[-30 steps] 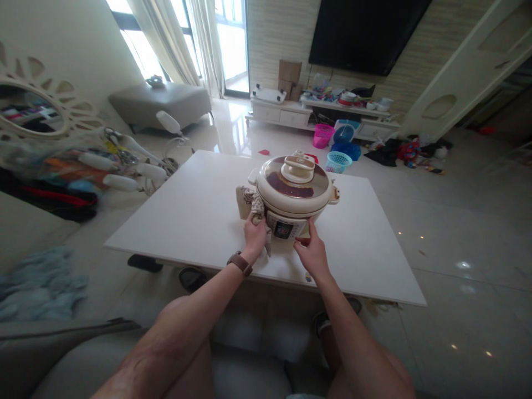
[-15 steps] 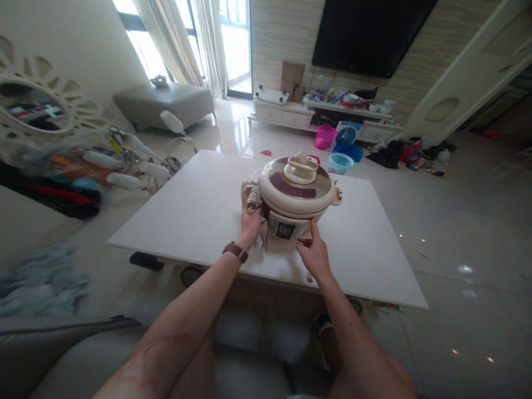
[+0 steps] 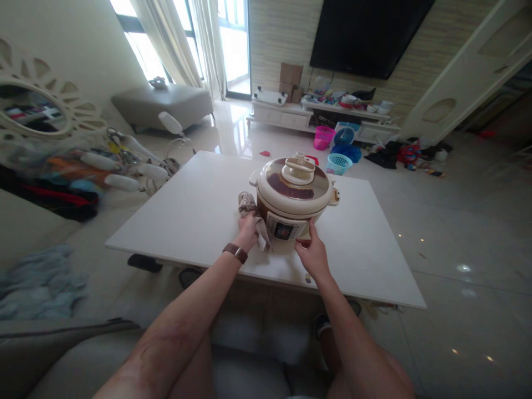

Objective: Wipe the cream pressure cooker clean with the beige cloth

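A cream and brown electric pressure cooker (image 3: 272,208) stands on the white table (image 3: 187,205), its lid on. The lid has a see-through window and a raised handle (image 3: 298,169); a control panel (image 3: 285,228) faces me. At the cooker's left side, my left hand (image 3: 248,230) is closed around a patterned cloth (image 3: 261,233), part of it bunched above the fist and part hanging below. My right hand (image 3: 312,252) is by the lower right front of the cooker, index finger stretched up against its body and thumb apart, pointing at the panel's lower edge.
A small sticker (image 3: 308,277) is on the table's near edge. Past the table are a turquoise basket (image 3: 338,162), a pink basket (image 3: 323,137) and a cluttered low cabinet (image 3: 270,115). A lamp with several white shades (image 3: 170,123) stands at the left.
My left hand's cloth has come away from the cooker's left side handle, which now shows bare, and sits slightly lower and to the left. My right hand has hardly moved.
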The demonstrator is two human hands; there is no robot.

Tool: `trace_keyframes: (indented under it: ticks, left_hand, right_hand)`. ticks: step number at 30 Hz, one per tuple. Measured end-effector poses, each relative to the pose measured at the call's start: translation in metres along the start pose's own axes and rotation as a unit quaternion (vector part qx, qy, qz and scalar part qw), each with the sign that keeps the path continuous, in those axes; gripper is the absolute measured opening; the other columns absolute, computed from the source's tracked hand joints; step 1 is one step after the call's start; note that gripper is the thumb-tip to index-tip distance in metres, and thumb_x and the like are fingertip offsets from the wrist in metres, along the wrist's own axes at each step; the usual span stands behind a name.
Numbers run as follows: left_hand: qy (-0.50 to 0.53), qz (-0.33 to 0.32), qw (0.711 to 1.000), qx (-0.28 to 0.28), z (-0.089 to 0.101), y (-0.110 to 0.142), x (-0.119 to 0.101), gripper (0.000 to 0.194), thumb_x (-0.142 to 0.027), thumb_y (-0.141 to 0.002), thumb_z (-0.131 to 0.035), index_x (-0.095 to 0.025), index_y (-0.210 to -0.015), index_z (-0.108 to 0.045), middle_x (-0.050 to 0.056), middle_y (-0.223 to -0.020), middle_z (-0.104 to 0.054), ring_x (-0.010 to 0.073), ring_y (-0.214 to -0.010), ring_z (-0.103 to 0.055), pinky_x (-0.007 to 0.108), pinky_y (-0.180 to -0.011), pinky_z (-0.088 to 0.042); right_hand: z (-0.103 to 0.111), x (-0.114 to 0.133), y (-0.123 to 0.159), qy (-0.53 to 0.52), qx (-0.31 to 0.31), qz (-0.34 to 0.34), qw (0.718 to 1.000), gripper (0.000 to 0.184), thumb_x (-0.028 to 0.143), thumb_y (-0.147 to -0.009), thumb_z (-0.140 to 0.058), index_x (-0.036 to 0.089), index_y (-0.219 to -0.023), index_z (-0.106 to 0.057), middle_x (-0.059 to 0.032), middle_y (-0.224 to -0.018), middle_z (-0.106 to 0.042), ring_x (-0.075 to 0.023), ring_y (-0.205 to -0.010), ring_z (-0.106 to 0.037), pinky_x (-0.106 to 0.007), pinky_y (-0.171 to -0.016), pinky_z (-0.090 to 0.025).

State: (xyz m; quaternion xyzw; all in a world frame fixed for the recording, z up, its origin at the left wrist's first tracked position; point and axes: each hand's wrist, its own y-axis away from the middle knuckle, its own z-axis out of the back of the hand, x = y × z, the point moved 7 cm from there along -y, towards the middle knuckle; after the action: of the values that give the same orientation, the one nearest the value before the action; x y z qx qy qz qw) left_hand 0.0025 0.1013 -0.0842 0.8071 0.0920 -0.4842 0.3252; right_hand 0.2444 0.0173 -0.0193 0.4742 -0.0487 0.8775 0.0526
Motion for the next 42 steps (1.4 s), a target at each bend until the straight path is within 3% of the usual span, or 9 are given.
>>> trace_keyframes:
  ticks: [3, 6, 10, 16, 20, 27, 33, 37, 42]
  left_hand:
    - [0.048, 0.004, 0.998, -0.051, 0.006, -0.004, -0.016, 0.022, -0.023, -0.078, -0.062, -0.014, -0.098, -0.065, 0.008, -0.092, -0.072, 0.0192, -0.085, -0.072, 0.037, -0.085, -0.061]
    - [0.057, -0.132, 0.987, -0.076, 0.010, 0.003, -0.048, 0.023, -0.025, -0.083, -0.061, -0.016, -0.103, -0.068, 0.009, -0.106, -0.075, 0.0203, -0.104, -0.073, 0.036, -0.098, -0.058]
    - [-0.065, -0.325, 0.943, 0.028, -0.007, 0.040, -0.081, 0.031, -0.030, -0.084, -0.070, -0.019, -0.112, -0.075, 0.011, -0.117, -0.077, 0.0278, -0.125, -0.068, 0.041, -0.113, -0.050]
    - [-0.311, -0.485, 0.762, 0.298, -0.051, 0.123, -0.076, 0.050, -0.024, -0.084, -0.069, -0.026, -0.134, -0.075, 0.008, -0.157, -0.059, 0.0342, -0.159, -0.035, 0.055, -0.133, -0.018]
    - [-0.362, -0.531, 0.691, 0.331, -0.062, 0.143, -0.070, 0.057, -0.017, -0.087, -0.063, -0.031, -0.142, -0.070, 0.004, -0.159, -0.057, 0.0309, -0.160, -0.034, 0.055, -0.135, -0.007]
    - [-0.229, -0.480, 0.826, 0.188, -0.047, 0.088, -0.092, 0.060, -0.014, -0.084, -0.062, -0.023, -0.143, -0.067, 0.009, -0.156, -0.060, 0.0292, -0.156, -0.042, 0.049, -0.132, -0.027]
    - [-0.100, -0.212, 0.971, 0.054, -0.018, 0.016, -0.047, 0.030, -0.027, -0.082, -0.067, -0.016, -0.109, -0.074, 0.013, -0.111, -0.077, 0.0259, -0.109, -0.072, 0.042, -0.105, -0.054]
    - [-0.082, -0.062, 0.995, 0.012, -0.006, 0.007, -0.009, 0.027, -0.021, -0.075, -0.064, -0.014, -0.099, -0.071, 0.011, -0.099, -0.076, 0.0221, -0.090, -0.072, 0.038, -0.087, -0.058]
    - [-0.080, -0.069, 0.994, 0.017, -0.002, 0.028, 0.003, 0.023, -0.020, -0.072, -0.064, -0.015, -0.093, -0.071, 0.010, -0.096, -0.076, 0.0227, -0.090, -0.071, 0.039, -0.086, -0.057]
  right_hand:
    - [0.000, -0.002, 0.000, 0.001, -0.004, 0.003, 1.000, 0.101, 0.027, -0.077, -0.063, 0.018, -0.170, -0.024, -0.0063, -0.094, -0.082, -0.0288, -0.099, -0.080, -0.044, -0.095, -0.059]
    - [0.001, -0.002, 0.000, -0.002, -0.007, 0.011, 1.000, 0.102, 0.028, -0.077, -0.064, 0.018, -0.170, -0.023, -0.0056, -0.091, -0.082, -0.0286, -0.099, -0.080, -0.044, -0.097, -0.059]
    - [0.000, -0.002, 0.000, 0.002, 0.000, 0.007, 1.000, 0.103, 0.028, -0.077, -0.065, 0.019, -0.170, -0.022, -0.0050, -0.092, -0.082, -0.0286, -0.099, -0.080, -0.045, -0.097, -0.059]
    - [-0.001, 0.000, 0.001, -0.012, 0.002, 0.015, 1.000, 0.103, 0.026, -0.076, -0.062, 0.017, -0.170, -0.022, -0.0080, -0.103, -0.083, -0.0280, -0.097, -0.080, -0.043, -0.093, -0.061]
    - [-0.003, -0.002, 0.000, -0.016, 0.003, 0.015, 1.000, 0.103, 0.027, -0.076, -0.062, 0.016, -0.170, -0.021, -0.0094, -0.105, -0.082, -0.0293, -0.098, -0.081, -0.043, -0.091, -0.062]
    - [-0.002, -0.004, 0.001, 0.013, 0.002, 0.027, 1.000, 0.102, 0.028, -0.077, -0.062, 0.018, -0.171, -0.022, -0.0063, -0.096, -0.082, -0.0290, -0.098, -0.080, -0.044, -0.095, -0.061]
    - [-0.003, -0.005, 0.001, 0.021, -0.007, 0.018, 1.000, 0.103, 0.030, -0.077, -0.063, 0.018, -0.171, -0.022, -0.0052, -0.092, -0.082, -0.0297, -0.098, -0.079, -0.046, -0.096, -0.060]
    - [-0.002, -0.001, 0.001, 0.007, -0.007, 0.008, 1.000, 0.103, 0.028, -0.076, -0.064, 0.018, -0.170, -0.025, -0.0062, -0.093, -0.082, -0.0297, -0.098, -0.080, -0.045, -0.096, -0.060]
    - [-0.001, 0.002, 0.002, 0.001, -0.009, 0.003, 1.000, 0.103, 0.028, -0.075, -0.064, 0.018, -0.170, -0.025, -0.0051, -0.092, -0.082, -0.0286, -0.098, -0.080, -0.044, -0.096, -0.060]
